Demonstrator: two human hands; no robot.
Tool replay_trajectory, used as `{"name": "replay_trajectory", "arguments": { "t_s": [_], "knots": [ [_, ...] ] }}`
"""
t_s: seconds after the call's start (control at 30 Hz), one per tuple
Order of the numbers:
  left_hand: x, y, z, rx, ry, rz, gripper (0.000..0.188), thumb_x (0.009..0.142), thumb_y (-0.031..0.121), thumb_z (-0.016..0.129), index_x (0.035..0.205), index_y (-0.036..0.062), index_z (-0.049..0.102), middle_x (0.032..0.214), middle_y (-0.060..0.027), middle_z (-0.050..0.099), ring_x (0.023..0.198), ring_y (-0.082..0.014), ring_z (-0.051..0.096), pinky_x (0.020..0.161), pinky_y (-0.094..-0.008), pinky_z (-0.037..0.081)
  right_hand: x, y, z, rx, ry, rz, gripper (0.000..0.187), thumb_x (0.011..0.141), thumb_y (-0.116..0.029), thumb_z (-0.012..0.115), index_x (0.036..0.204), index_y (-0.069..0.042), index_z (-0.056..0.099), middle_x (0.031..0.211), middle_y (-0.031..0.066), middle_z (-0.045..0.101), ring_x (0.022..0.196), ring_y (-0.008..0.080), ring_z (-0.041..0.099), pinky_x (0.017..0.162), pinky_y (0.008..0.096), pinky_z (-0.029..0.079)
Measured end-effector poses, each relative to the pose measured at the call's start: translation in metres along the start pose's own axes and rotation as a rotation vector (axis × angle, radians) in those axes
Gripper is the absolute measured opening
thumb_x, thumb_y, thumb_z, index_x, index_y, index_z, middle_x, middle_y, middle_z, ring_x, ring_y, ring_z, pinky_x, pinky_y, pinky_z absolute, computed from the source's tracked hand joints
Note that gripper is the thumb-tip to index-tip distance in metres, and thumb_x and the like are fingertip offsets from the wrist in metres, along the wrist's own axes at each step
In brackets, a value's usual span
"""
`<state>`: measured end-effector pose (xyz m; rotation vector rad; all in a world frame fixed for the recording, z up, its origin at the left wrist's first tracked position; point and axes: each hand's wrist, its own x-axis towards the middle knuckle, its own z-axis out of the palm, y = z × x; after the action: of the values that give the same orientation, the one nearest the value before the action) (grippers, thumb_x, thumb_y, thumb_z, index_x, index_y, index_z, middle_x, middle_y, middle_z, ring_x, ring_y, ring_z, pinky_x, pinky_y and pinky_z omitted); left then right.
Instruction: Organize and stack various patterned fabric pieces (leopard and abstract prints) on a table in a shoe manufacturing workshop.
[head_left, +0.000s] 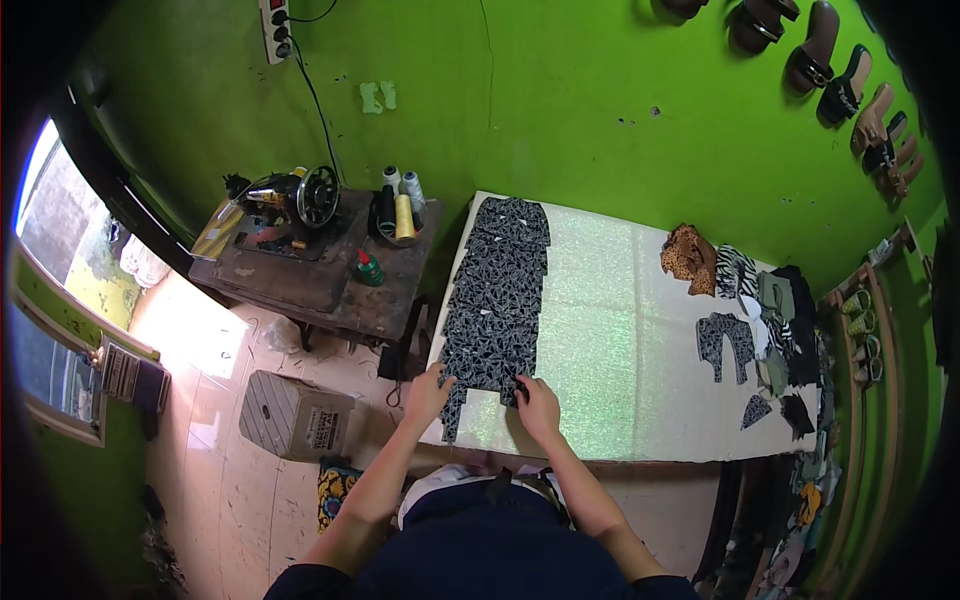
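Note:
Black fabric pieces with a pale web-like pattern lie overlapping in a long column down the left part of the pale table. At the near left edge of the column, my left hand closes its fingers on the fabric, beside a narrow strip of it that hangs toward me. My right hand pinches the near right corner, where a dark bit of fabric shows between the fingers. Parts of the fingertips are hidden or too small to make out.
Fabric cutouts and scraps lie along the table's right side. A sewing machine, thread cones and a green bottle stand on a wooden table at left. A carton sits on the floor. Sandals hang on the wall.

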<state>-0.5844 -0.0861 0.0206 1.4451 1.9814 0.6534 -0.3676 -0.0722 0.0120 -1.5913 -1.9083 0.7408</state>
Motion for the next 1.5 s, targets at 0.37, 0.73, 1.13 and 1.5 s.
{"name": "replay_trajectory", "arguments": {
  "t_s": [0.37,0.73,1.13,1.5],
  "knots": [
    [0.006,-0.006,0.000,0.088,-0.076,0.117,0.036,0.081,0.024,0.058,0.107,-0.0005,0.051,0.102,-0.0210,0.058,0.091,-0.0368,0.057,0.077,-0.0432,0.046,-0.009,-0.006,0.014,-0.114,0.110,0.051,0.028,0.074,-0.009,0.061,0.102,-0.008,0.060,0.085,0.0150,0.057,0.081,0.0335,0.055,0.070,0.0403,0.045],
    [0.003,-0.012,-0.004,0.187,-0.027,0.323,0.045,0.076,0.021,0.065,0.111,-0.0020,0.050,0.103,-0.0167,0.051,0.095,-0.0341,0.052,0.081,-0.0382,0.043,-0.013,-0.003,0.021,-0.285,0.237,-0.021,0.026,0.072,-0.012,0.064,0.096,-0.005,0.060,0.100,0.0136,0.051,0.091,0.0307,0.050,0.078,0.0400,0.041],
    [-0.009,0.003,-0.004,0.429,0.054,0.625,0.069,0.075,0.027,0.065,0.128,-0.0030,0.034,0.131,-0.0168,0.037,0.120,-0.0301,0.037,0.097,-0.0395,0.033,-0.018,-0.013,0.022,-0.352,0.169,-0.145,0.046,0.078,-0.021,0.057,0.118,0.000,0.046,0.122,0.0173,0.043,0.113,0.0328,0.041,0.091,0.0447,0.036],
    [-0.027,-0.006,0.021,0.731,-0.070,0.682,0.066,0.084,0.045,0.046,0.133,0.0025,0.033,0.141,-0.0122,0.028,0.130,-0.0225,0.027,0.106,-0.0398,0.021,-0.025,0.002,0.022,-0.357,-0.139,-0.213,0.054,0.089,-0.035,0.040,0.132,-0.003,0.034,0.141,0.0166,0.026,0.132,0.0322,0.021,0.103,0.0556,0.015]
  ]
}}
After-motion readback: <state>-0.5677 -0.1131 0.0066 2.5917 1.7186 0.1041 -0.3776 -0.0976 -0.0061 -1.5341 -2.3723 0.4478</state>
